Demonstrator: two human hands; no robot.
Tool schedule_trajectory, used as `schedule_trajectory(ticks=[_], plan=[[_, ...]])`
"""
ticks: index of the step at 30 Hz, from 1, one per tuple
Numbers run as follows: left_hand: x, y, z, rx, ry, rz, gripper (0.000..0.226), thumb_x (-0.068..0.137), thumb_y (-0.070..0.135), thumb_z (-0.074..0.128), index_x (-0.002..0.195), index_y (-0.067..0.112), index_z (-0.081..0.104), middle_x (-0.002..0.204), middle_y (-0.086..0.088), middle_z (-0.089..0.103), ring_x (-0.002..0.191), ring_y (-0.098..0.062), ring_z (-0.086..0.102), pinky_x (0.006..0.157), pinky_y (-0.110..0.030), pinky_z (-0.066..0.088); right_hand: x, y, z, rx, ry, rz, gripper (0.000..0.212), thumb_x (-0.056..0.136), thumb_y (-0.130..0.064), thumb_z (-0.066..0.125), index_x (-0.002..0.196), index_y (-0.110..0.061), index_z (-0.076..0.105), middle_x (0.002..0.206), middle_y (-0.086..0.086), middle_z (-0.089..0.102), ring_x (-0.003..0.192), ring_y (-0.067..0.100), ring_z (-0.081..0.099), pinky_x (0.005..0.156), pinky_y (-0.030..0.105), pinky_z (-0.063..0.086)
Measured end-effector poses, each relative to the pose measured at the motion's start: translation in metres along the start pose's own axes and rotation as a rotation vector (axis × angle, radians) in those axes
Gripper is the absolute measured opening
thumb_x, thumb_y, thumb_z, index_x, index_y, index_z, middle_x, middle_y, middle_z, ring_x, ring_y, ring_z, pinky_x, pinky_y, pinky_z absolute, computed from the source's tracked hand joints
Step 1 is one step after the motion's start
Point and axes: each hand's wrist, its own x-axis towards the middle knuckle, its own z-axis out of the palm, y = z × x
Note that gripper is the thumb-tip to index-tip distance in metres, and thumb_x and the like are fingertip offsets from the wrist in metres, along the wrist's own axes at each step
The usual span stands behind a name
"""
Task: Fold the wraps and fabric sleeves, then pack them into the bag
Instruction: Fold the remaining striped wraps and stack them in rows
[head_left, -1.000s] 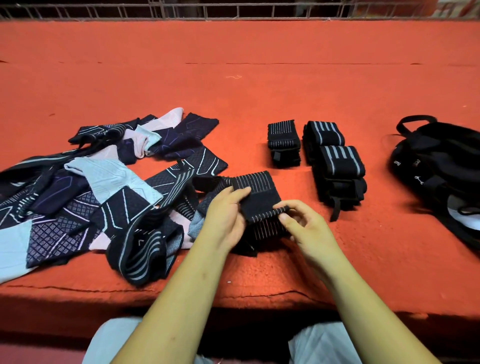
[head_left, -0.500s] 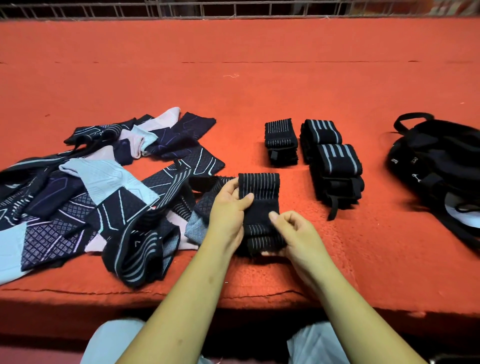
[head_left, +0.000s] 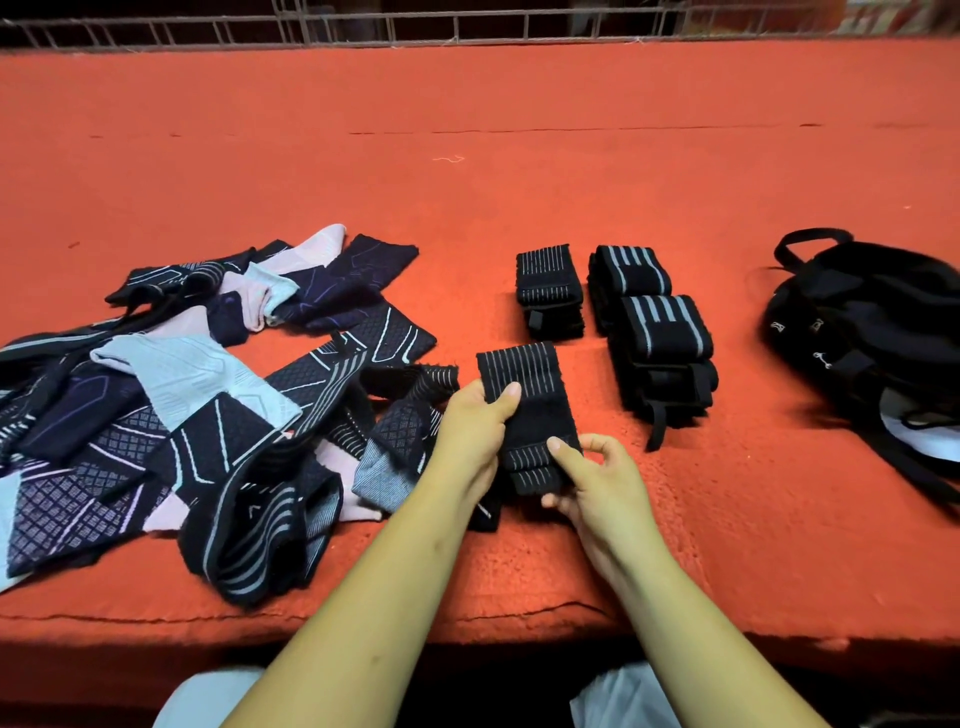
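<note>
Striped wrap (head_left: 537, 397) straightened lengthwise since earlier; left hand (head_left: 467, 431) grips its side, right hand (head_left: 597, 483) pinches folded near end.

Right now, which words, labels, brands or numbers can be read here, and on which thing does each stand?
No text can be read.
Black fabric bag: a few small white marks on its side, too small and blurred to read.
Black elastic wrap with thin grey stripes, held by the left hand and the right hand: stripes only, no words.
Pile of patterned fabric sleeves: lines only, no words.
</note>
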Motion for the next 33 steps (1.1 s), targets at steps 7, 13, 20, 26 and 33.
schedule_trajectory(ticks=[7, 13, 20, 26, 33], plan=[[0.052, 0.010, 0.012, 0.050, -0.029, -0.036, 0.013, 0.098, 0.004, 0.057, 0.099, 0.015, 0.065, 0.094, -0.010, 0.072, 0.081, -0.022, 0.068, 0.081, -0.041, 0.058, 0.040, -0.012, 0.010, -0.124, 0.076, -0.011, 0.019, 0.098, -0.009, 0.058, 0.082, -0.010, 0.046, 0.066, 0.012, 0.059, 0.037, 0.013, 0.053, 0.031, 0.021, 0.037], [0.100, 0.010, 0.016, 0.249, -0.010, -0.096, 0.022, 0.093, -0.004, 0.054, 0.111, 0.005, 0.061, 0.093, -0.012, 0.069, 0.075, -0.021, 0.063, 0.064, -0.027, 0.053, 0.076, -0.010, 0.015, -0.287, 0.163, -0.096, 0.027, 0.095, -0.001, 0.056, 0.108, -0.014, 0.036, 0.068, 0.017, 0.061, 0.037, 0.017, 0.057, 0.035, 0.025, 0.042], [0.117, -0.011, 0.008, 0.626, 0.010, 0.038, 0.038, 0.087, 0.000, 0.068, 0.115, 0.014, 0.046, 0.112, -0.016, 0.067, 0.098, -0.026, 0.063, 0.092, -0.043, 0.052, 0.087, 0.001, 0.008, -0.539, 0.098, -0.156, 0.012, 0.094, -0.002, 0.055, 0.093, -0.014, 0.055, 0.048, 0.009, 0.057, 0.034, 0.017, 0.052, 0.038, 0.024, 0.042], [0.107, 0.007, 0.004, 0.887, 0.011, 0.098, 0.042, 0.086, 0.011, 0.068, 0.123, 0.008, 0.048, 0.100, -0.005, 0.061, 0.099, -0.028, 0.064, 0.090, -0.039, 0.051, 0.090, -0.009, 0.005, -0.684, 0.023, -0.129, 0.030, 0.088, 0.000, 0.053, 0.110, -0.020, 0.055, 0.060, 0.018, 0.062, 0.035, 0.020, 0.052, 0.035, 0.025, 0.041], [0.066, 0.069, -0.051, 0.980, 0.033, 0.373, 0.009, 0.088, 0.014, 0.065, 0.094, 0.020, 0.066, 0.090, 0.005, 0.067, 0.087, -0.015, 0.062, 0.087, -0.027, 0.049, 0.081, -0.030, 0.047, -0.686, -0.114, -0.096, 0.022, 0.083, 0.001, 0.058, 0.098, -0.015, 0.055, 0.063, 0.011, 0.064, 0.040, 0.021, 0.053, 0.038, 0.023, 0.041]])
